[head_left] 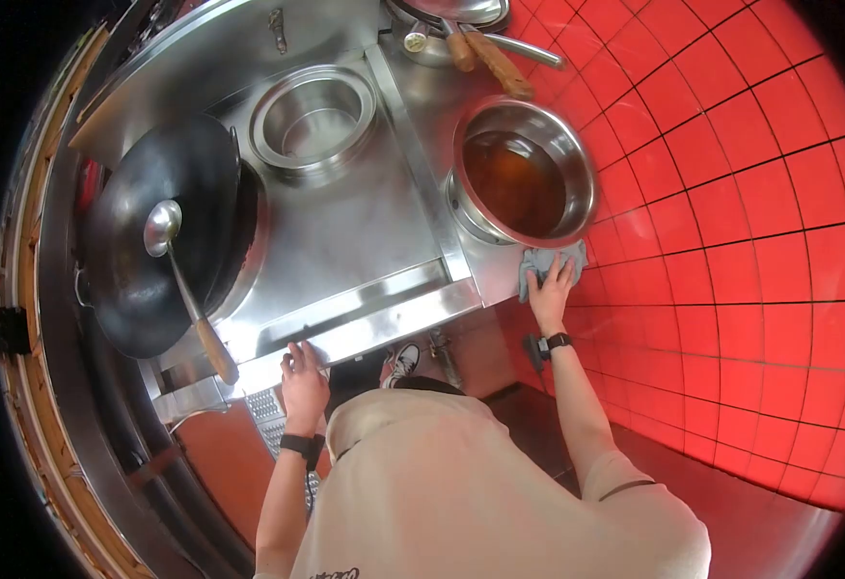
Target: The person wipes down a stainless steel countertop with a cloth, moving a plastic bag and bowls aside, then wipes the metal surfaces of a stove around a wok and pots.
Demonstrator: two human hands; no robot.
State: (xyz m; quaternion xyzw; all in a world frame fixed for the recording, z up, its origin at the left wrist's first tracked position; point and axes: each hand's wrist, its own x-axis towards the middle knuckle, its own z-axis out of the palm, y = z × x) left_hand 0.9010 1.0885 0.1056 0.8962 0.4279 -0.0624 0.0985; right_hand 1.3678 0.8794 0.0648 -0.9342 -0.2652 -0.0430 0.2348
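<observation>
My right hand (551, 294) presses a crumpled grey cloth (538, 262) onto the steel counter at its front right, just below a metal pot (585, 217). The pot holds reddish-brown liquid (514, 188). Bent fingers of my left hand (304, 381) rest on the front edge of the counter (374, 328), with nothing held in them. To the left of that hand, a ladle (189, 285) with a wooden handle lies across a large black wok (133, 280); its handle end reaches over the counter edge.
A round steel basin (268, 135) is set into the counter at the back. Wooden-handled pans (495, 63) are stacked at the back right. Red tiled wall (722, 203) bounds the right side. A tap (278, 31) sticks out of the back panel.
</observation>
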